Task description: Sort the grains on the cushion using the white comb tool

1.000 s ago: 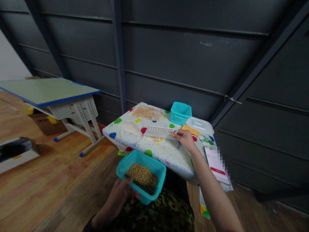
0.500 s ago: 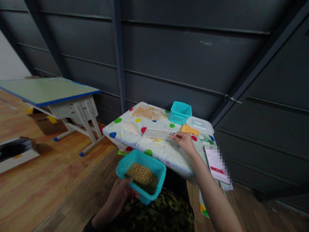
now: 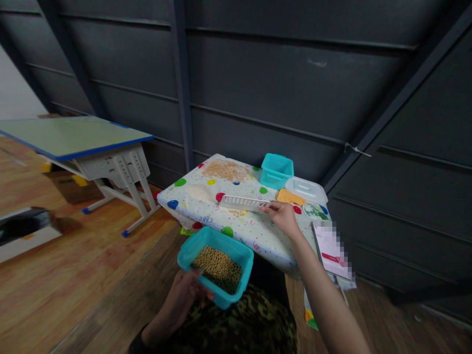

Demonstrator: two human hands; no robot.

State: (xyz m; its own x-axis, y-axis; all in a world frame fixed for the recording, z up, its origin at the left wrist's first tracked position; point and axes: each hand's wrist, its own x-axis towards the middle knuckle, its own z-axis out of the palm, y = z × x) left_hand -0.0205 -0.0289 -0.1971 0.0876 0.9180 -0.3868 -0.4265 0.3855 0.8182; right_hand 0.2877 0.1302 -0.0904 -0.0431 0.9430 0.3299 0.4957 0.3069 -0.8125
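My left hand grips the near corner of a teal plastic box filled with tan beans, held below the front edge of the small table with its polka-dot cloth. My right hand pinches the end of a white slotted plastic strip, which lies across the cloth over a few scattered grains. Beyond the strip sit a white grain pile and a brown grain pile.
At the table's back stand an empty teal box, a clear plastic lid and an orange card. A phone lies at the right edge. A green-topped desk stands left on the wooden floor.
The slotted strip and my right hand have shifted slightly left and back across the cloth. The teal box of beans has stayed almost still.
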